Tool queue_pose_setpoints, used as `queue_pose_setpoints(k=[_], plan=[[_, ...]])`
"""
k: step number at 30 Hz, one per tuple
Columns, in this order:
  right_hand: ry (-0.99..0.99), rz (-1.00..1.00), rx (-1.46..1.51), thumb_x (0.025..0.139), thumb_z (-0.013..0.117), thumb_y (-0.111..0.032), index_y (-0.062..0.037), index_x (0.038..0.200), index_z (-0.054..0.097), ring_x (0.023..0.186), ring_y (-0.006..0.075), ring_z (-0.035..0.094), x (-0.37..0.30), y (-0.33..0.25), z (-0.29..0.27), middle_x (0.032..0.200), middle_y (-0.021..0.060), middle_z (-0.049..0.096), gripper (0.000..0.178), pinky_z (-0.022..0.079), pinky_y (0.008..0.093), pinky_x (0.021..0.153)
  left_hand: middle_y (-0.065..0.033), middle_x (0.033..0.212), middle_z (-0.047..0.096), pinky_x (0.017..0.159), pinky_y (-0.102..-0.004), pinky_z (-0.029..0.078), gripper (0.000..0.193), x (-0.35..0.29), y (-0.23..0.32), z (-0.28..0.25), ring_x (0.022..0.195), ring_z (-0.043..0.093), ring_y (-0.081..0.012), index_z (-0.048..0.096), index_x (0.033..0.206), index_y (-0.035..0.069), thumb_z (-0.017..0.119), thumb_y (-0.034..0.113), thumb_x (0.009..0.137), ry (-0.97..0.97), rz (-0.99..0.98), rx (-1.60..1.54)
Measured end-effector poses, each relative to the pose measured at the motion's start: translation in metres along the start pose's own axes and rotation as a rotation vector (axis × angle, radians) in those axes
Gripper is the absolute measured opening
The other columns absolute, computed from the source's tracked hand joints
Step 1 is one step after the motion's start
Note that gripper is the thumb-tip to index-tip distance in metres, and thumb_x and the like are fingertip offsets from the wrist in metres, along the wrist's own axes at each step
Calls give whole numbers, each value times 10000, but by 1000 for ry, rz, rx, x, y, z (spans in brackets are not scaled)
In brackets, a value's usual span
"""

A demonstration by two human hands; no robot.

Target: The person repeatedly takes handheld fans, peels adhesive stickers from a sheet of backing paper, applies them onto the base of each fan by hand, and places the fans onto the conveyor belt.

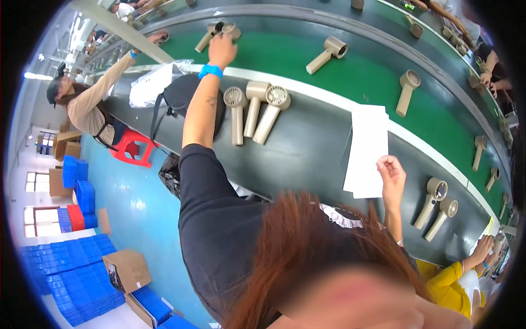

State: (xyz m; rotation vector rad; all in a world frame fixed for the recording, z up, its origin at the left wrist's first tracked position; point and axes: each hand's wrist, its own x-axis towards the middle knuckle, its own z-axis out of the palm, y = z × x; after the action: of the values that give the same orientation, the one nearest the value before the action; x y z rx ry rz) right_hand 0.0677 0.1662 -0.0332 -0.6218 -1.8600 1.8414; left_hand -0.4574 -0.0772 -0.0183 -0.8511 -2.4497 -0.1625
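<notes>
My left hand [223,51], with a blue band at its wrist, reaches out over the green conveyor belt. Its fingers curl at a beige handheld fan [232,30], whose handle is hidden under the hand. Another handheld fan [204,41] lies just left of it. Nearer me, three fans [236,115] lie side by side on the dark worktop. At the right edge of a few white paper sheets [366,148], my right hand [391,174] is closed in a pinch on the paper. The sheets overlap the worktop and the belt's pale border.
More fans [327,55] are spread along the green belt [274,57]. Two fans [430,203] lie on the worktop at right. A black bag [183,101] and white plastic wrap [150,88] sit at left. Co-workers [87,107] work on both sides; a red stool [134,148] and blue crates [71,271] stand behind.
</notes>
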Motion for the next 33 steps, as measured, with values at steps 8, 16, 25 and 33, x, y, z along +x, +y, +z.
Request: queue_pose_setpoints(k=[8, 16, 25, 33], plan=[[46, -60, -70, 837, 575, 33, 22, 878, 579, 842, 101, 533, 6, 3, 2, 890, 25, 528, 43, 435, 232, 776, -259, 910, 622, 772, -490, 481, 588, 6, -81, 61, 868, 596, -433, 397, 1222, 78, 704, 218, 740, -314, -74, -172], [194, -12, -25, 858, 573, 11, 17, 914, 587, 829, 81, 540, -11, 12, 4, 887, 13, 565, 58, 440, 211, 766, -192, 773, 618, 624, -437, 461, 375, 32, -19, -73, 724, 597, -388, 550, 869, 34, 625, 398, 826, 302, -20, -251], [364, -71, 310, 881, 569, -29, 11, 980, 569, 870, 86, 537, -22, 32, 14, 923, 20, 579, 106, 436, 220, 816, -115, 1140, 602, 648, -236, 514, 269, -67, 190, -214, 806, 628, -141, 542, 1115, -22, 593, 91, 877, 21, 92, -1234], [372, -55, 448, 893, 558, -44, 13, 1022, 567, 806, 106, 543, -22, 18, 3, 917, 37, 582, 141, 460, 244, 779, -118, 1069, 627, 700, -269, 546, 337, -167, 321, -179, 878, 634, -188, 576, 1067, 7, 695, 23, 752, -184, 386, -1238]])
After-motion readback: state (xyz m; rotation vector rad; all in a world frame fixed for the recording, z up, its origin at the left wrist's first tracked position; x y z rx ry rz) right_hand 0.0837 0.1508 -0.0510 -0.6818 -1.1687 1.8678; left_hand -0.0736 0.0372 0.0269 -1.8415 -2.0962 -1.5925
